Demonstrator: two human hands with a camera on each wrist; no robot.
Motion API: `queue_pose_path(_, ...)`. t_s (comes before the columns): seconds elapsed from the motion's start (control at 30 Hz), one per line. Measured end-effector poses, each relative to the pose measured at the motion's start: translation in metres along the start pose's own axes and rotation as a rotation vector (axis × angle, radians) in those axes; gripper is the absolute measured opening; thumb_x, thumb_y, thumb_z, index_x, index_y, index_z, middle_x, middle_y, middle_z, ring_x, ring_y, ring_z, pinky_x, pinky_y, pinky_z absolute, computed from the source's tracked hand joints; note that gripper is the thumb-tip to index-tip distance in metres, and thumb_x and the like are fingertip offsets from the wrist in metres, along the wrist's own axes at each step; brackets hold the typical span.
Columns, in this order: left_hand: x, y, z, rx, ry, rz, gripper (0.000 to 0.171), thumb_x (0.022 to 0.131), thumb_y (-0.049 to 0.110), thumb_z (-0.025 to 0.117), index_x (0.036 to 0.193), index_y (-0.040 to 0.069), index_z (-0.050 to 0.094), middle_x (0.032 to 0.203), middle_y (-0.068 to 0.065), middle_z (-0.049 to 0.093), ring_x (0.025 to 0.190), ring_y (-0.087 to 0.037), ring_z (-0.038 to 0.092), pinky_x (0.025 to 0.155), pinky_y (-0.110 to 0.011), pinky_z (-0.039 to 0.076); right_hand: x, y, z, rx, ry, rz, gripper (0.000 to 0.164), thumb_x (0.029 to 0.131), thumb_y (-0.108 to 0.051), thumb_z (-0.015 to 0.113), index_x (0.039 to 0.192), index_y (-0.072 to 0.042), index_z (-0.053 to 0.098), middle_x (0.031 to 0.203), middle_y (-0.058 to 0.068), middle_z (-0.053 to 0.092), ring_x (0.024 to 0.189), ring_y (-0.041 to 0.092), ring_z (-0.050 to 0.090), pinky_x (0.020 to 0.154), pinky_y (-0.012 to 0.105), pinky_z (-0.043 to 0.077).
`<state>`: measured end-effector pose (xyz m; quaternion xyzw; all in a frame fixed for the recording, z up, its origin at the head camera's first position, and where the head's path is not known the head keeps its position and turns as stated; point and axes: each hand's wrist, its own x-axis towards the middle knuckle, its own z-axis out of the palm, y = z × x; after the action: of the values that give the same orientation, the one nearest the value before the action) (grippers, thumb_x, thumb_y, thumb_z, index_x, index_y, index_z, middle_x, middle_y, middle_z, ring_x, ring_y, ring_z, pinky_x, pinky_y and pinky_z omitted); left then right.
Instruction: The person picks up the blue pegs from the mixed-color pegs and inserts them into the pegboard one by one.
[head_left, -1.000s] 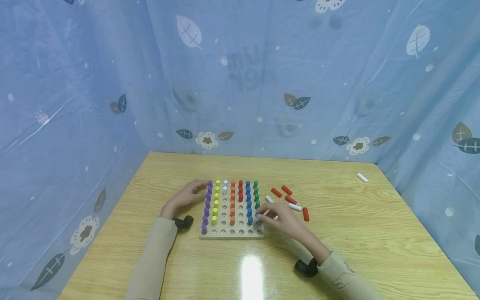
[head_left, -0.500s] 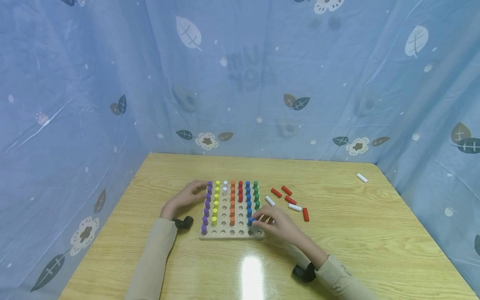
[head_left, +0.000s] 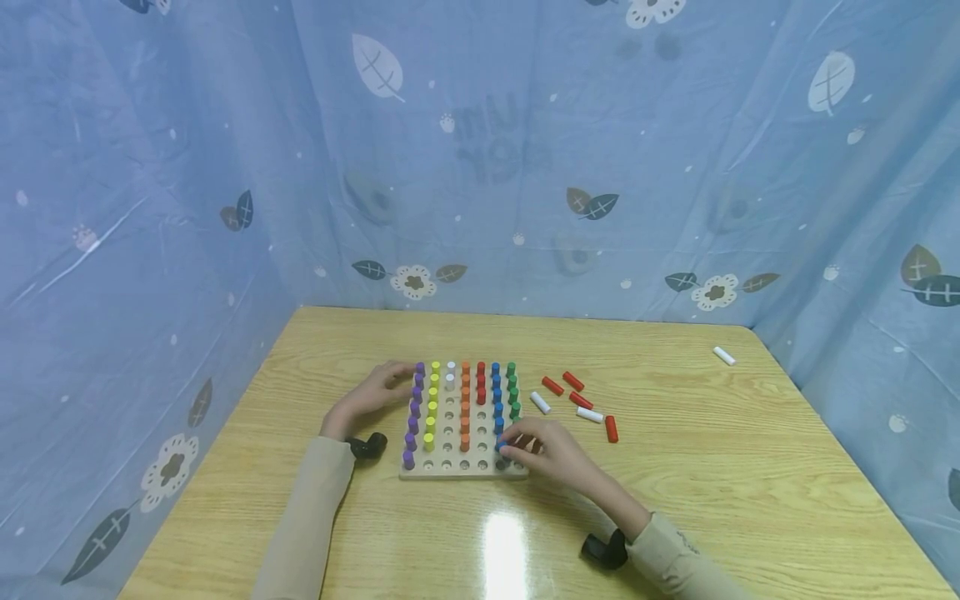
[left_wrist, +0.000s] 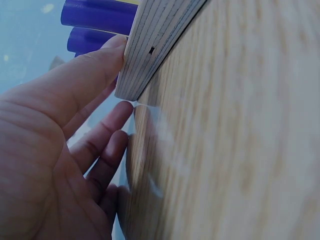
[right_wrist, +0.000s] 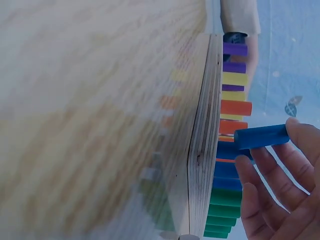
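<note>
A wooden pegboard [head_left: 465,473] stands on the table with columns of colored pegs upright in its holes. My right hand [head_left: 551,450] pinches a blue peg [right_wrist: 262,135] between thumb and fingers, just over the near end of the blue column. In the right wrist view, that peg's lower end is apart from the board. My left hand [head_left: 375,392] rests at the board's far left corner beside the purple pegs [left_wrist: 100,14]. Its thumb touches the board's edge, while the other fingers lie relaxed; the index finger is partly hidden behind the thumb.
Right of the board lie several loose red pegs [head_left: 581,400] and white pegs [head_left: 589,414]. Another white peg [head_left: 724,356] lies far right. Bare holes show in the white, red and nearest rows. A patterned blue curtain [head_left: 480,167] borders the wooden table [head_left: 675,467].
My right hand has moved left from the green column to the near end of the blue column, with a blue peg in its fingers. The left hand has stayed in place.
</note>
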<state>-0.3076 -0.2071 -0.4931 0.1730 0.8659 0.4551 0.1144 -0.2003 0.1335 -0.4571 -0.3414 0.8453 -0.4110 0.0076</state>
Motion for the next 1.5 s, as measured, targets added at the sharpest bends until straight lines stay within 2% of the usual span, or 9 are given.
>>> queue_pose_path(0.27,0.0007,-0.0026,0.0004,-0.011,0.0,0.012,0.054,0.087,0.039,0.062,0.135,0.019,0.047,0.136,-0.005,0.043,0.131,-0.03,0.029,0.11,-0.057,0.019,0.0001,0.0007,0.0019,0.018,-0.032,0.022,0.018,0.088,-0.025,0.063,0.098,-0.011,0.068,0.086,-0.008,0.066,0.074,0.006,0.059,0.061,0.021,0.052)
queue_pose_path(0.67,-0.0018,0.0005,0.0004,-0.024,-0.003,0.043,0.054,0.088,0.035,0.062,0.135,0.015,0.047,0.136,-0.009,0.043,0.131,-0.033,0.028,0.109,-0.059,0.019,-0.0001,0.0006,0.0023,0.024,-0.066,0.033,0.017,0.088,-0.023,0.064,0.098,-0.01,0.068,0.087,-0.008,0.067,0.075,0.006,0.06,0.062,0.022,0.053)
queue_pose_path(0.9,-0.0012,0.0001,0.001,-0.024,0.0,0.014,0.053,0.087,0.037,0.062,0.134,0.017,0.048,0.136,-0.005,0.043,0.132,-0.03,0.028,0.111,-0.056,0.018,-0.0008,-0.0018,0.0009,0.008,-0.067,0.028,0.018,0.088,-0.023,0.064,0.098,-0.009,0.068,0.087,-0.008,0.067,0.075,0.005,0.06,0.064,0.022,0.053)
queue_pose_path(1.5,-0.0037,0.0034,-0.0007,-0.038,-0.011,0.01,0.055,0.087,0.037,0.063,0.135,0.016,0.047,0.137,-0.007,0.043,0.132,-0.031,0.026,0.111,-0.057,0.017,0.0007,-0.0062,0.0005,-0.037,-0.077,0.042,0.018,0.088,-0.025,0.064,0.096,-0.01,0.068,0.089,-0.009,0.067,0.077,0.003,0.06,0.067,0.021,0.053)
